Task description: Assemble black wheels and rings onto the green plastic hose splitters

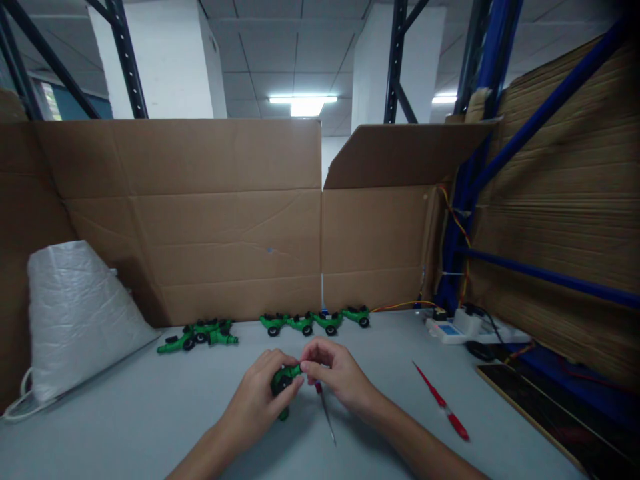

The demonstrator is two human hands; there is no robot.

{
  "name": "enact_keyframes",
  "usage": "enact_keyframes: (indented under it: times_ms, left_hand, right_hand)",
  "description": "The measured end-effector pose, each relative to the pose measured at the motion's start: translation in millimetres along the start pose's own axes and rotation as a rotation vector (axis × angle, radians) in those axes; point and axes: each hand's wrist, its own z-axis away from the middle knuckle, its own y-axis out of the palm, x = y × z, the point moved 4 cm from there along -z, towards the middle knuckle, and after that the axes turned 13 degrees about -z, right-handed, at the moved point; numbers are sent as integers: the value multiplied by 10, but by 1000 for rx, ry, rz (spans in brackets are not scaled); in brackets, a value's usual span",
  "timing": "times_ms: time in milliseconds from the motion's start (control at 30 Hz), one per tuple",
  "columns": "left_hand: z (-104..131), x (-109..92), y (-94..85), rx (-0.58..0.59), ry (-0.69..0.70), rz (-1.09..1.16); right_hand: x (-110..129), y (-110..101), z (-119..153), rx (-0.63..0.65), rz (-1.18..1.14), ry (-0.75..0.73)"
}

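My left hand (257,393) is closed around a small green toy vehicle (284,379) with black wheels, holding it just above the table. The fingers cover much of its body. My right hand (337,377) is closed too, its thumb and index finger pinched at the toy's upper right end. From under those fingers a screwdriver (326,413) sticks out, its metal shaft pointing down toward me. A bit of its red handle shows; the rest is hidden in the right hand. Whether a small part sits in the pinch is too fine to see.
Similar green toy vehicles (327,323) stand in a row along the cardboard wall (225,240); several more (200,333) are clustered to their left. A slim red tool (443,403) lies on the grey table (200,413). A silvery bag (80,327) and a power strip (450,331) flank the space.
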Motion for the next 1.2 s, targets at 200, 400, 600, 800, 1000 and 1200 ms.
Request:
enact_keyframes:
  times_ms: [200,400,600,800,1000,1200]
  left_hand:
    - [-2,10,7,-38,21,-32]
    - [9,-34,-36,-86,4,-26]
    - [-29,-16,-33,-84,-50,13]
    - [-12,10,-22,-81,-52,19]
    - [-3,15,-19,-86,-25,24]
    - [-4,33,-41,-110,-35,44]
  right_hand:
    - [-15,6,-4,-3,-15,-21]
    - [-8,52,-1,11,-19,-30]
    - [-5,95,3,23,-38,-23]
    - [-38,83,2,33,-70,-4]
    - [-14,82,2,51,-86,13]
    - [-7,138,29,50,-87,43]
